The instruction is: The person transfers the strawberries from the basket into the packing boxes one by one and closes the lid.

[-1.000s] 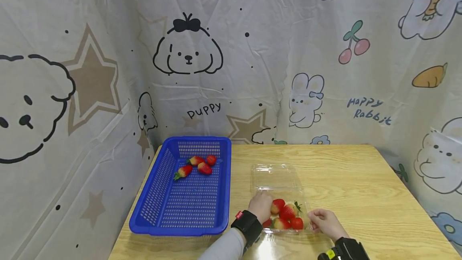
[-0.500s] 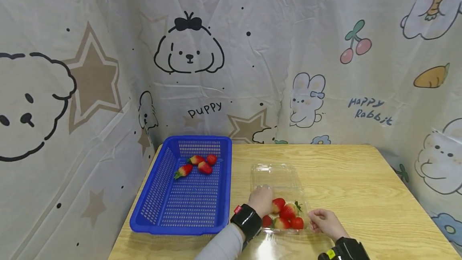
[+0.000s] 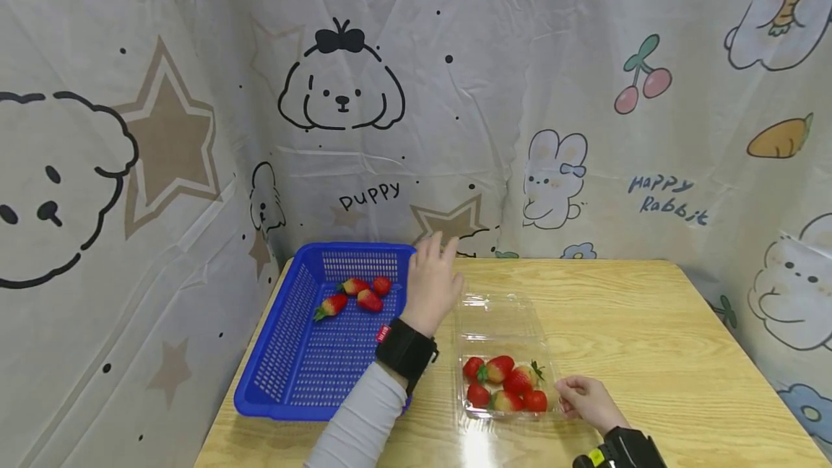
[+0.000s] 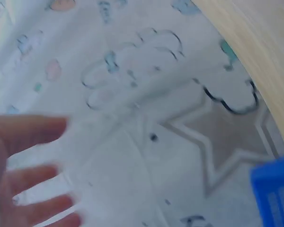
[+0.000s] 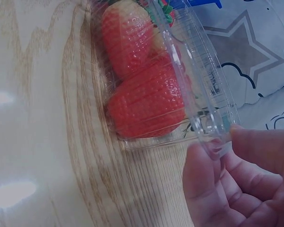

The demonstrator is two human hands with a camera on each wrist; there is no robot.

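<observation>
Looks like packing step, mid-run imo: six strawberries in clear box, bottom center-right; four strawberries in blue basket, left of center. Left hand holding nothing, fingers spread, mid-frame, overlapping basket's right rim; right hand pinching box edge. Next move probably wants gentle basket grab. Versus half-second ago: left hand's out of box.

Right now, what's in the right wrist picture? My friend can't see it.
A right hand pinches the edge of a clear box with red strawberries inside, on a wooden table. A star-printed cloth hangs behind.
</observation>
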